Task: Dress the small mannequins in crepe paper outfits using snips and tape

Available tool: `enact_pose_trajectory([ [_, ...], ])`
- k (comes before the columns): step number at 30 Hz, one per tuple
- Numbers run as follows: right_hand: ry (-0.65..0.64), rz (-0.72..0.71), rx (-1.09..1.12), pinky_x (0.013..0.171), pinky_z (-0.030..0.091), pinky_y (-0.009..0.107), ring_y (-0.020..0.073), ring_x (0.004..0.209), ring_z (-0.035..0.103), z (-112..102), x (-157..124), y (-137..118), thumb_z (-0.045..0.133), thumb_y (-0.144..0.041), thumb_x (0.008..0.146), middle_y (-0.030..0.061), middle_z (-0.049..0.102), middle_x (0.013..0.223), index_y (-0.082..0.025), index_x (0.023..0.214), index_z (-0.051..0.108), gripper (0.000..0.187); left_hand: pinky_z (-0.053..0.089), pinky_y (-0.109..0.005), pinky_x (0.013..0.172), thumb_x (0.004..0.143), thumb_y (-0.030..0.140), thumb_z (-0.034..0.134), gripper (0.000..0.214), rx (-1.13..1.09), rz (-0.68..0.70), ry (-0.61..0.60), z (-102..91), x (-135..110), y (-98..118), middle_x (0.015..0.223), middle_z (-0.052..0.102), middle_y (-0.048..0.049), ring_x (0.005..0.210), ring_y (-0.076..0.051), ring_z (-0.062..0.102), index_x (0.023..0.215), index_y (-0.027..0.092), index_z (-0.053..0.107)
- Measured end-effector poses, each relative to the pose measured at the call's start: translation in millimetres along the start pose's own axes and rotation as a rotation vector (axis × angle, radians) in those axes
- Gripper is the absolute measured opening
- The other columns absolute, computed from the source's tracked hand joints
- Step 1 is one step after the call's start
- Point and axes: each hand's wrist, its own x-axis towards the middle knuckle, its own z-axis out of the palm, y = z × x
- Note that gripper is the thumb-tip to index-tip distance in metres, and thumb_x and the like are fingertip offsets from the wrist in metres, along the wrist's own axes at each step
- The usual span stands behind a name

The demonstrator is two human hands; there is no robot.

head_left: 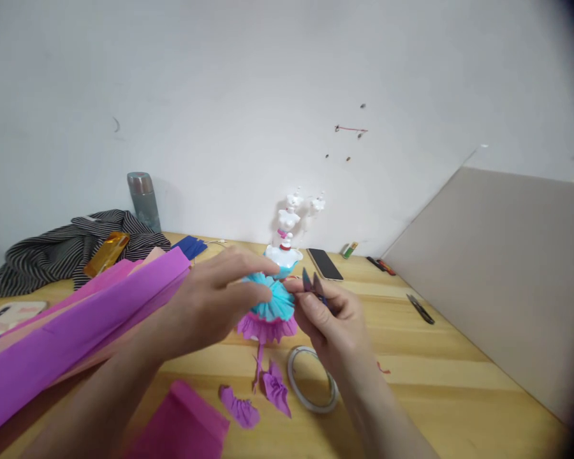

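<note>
A turquoise crepe paper ruffle (pixel 278 303) with a purple crepe paper ruffle (pixel 268 329) beneath it stands at the middle of the table. My left hand (pixel 215 296) grips the turquoise ruffle from the left, thumb and fingers on its pleats. My right hand (pixel 335 315) is closed around small scissors (pixel 314 284), blades pointing up. Its fingertips are at the ruffle's right edge; whether they pinch anything there is hidden. Just behind the ruffle is a white cartoon figurine (pixel 287 221) on a white and turquoise base (pixel 283 257).
A roll of tape (pixel 293 380) and purple paper scraps (pixel 240 407) lie in front. Crepe paper rolls (pixel 76 344) fill the left, near a striped cloth (pixel 38 248) and a flask (pixel 144 203). A black phone (pixel 325 264) and a utility knife (pixel 419 309) lie to the right.
</note>
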Motion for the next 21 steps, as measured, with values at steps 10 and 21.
enact_pose_trajectory([
  [10,0.017,0.003,-0.081,0.06,0.057,0.028,0.0165,0.066,0.067,-2,4,-10,0.082,-0.03,0.065,0.0036,0.075,0.078,-0.023,0.089,0.077,0.026,0.056,-0.036,0.093,0.084,0.008,0.058,0.026,0.133,0.253,-0.013,20.6,-5,3,0.112,0.072,-0.0063,0.109,-0.022,0.065,0.1,0.027,0.064],
  [21,0.06,-0.143,-0.391,0.051,0.05,0.025,0.0138,0.054,0.061,-14,18,-10,0.074,-0.018,0.064,-0.0005,0.067,0.061,-0.019,0.065,0.067,0.008,0.044,-0.023,0.053,0.076,0.029,0.072,0.015,-0.637,-0.818,-0.097,50.3,-12,-12,0.071,0.066,-0.0006,0.058,-0.013,0.057,0.087,0.018,0.07],
])
